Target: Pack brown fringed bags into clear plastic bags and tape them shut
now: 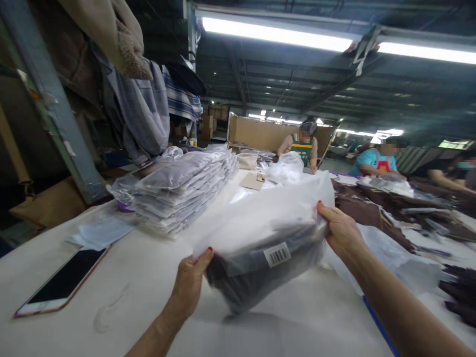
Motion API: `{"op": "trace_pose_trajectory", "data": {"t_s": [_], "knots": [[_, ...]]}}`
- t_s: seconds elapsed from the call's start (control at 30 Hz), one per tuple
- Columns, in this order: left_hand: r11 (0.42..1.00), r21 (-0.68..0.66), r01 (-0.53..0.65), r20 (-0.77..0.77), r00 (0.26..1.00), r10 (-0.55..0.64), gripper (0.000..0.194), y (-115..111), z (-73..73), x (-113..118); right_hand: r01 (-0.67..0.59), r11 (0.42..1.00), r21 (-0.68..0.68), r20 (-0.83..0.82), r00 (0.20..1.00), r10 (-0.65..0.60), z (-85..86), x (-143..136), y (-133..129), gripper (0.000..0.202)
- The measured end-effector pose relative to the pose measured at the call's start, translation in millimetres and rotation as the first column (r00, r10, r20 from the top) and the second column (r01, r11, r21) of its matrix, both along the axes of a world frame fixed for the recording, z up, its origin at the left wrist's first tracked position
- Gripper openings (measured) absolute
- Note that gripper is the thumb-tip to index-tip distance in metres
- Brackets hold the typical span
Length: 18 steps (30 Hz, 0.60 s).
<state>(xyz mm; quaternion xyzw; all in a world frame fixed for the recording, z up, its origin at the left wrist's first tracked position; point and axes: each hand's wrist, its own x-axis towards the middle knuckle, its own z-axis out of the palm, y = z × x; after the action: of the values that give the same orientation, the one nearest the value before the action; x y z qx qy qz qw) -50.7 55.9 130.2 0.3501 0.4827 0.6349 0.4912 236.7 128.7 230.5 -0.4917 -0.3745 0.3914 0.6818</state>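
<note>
Between my two hands hangs a frosted plastic bag [256,267] with a dark folded garment inside and a white barcode label on its front. My left hand [191,280] pinches the bag's left edge between thumb and fingers. At the upper right edge, my right hand [338,225] grips the plastic the same way. The bag is tilted, its right side higher, and its open-looking upper part spreads away from me over the white table [148,297]. Left of it stands a stack of bagged garments [178,183].
A phone [67,282] lies at the left beside pale sheets [102,230]. Dark brown fabric [357,210] and loose plastic [401,258] cover the right side. Clothes [137,104] hang at upper left. A person in a green apron [302,148] stands across the table; others are at the right.
</note>
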Motion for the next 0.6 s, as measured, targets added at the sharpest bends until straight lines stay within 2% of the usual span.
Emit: {"op": "trace_pose_trajectory", "data": {"t_s": [0.13, 0.23, 0.33, 0.47, 0.53, 0.6], "knots": [[0.996, 0.074, 0.051, 0.006, 0.999, -0.052, 0.045, 32, 44.6, -15, -0.065, 0.995, -0.071, 0.072, 0.995, 0.070, -16.4, 29, -22, 0.039], [0.990, 0.067, 0.124, -0.070, 0.990, -0.119, 0.045, 55, 61.2, -25, -0.103, 0.991, -0.089, 0.131, 0.985, 0.114, -33.8, 37, -24, 0.045], [0.985, 0.070, 0.160, -0.166, 0.975, -0.147, 0.045, 80, 66.0, -29, -0.097, 0.992, -0.085, 0.196, 0.974, 0.112, -45.3, 37, -12, 0.047], [0.977, 0.109, 0.183, -0.281, 0.949, -0.146, 0.049, 111, 70.9, -32, -0.051, 0.998, -0.040, 0.291, 0.955, 0.060, -41.0, 36, 7, 0.046], [0.968, 0.127, 0.215, -0.346, 0.925, -0.160, 0.048, 113, 71.4, -34, -0.050, 0.998, -0.025, 0.333, 0.941, 0.056, -38.8, 39, 7, 0.044], [0.959, 0.119, 0.256, -0.412, 0.892, -0.187, 0.043, 103, 64.1, -39, -0.084, 0.995, -0.053, 0.370, 0.924, 0.097, -46.5, 46, -5, 0.042]]}}
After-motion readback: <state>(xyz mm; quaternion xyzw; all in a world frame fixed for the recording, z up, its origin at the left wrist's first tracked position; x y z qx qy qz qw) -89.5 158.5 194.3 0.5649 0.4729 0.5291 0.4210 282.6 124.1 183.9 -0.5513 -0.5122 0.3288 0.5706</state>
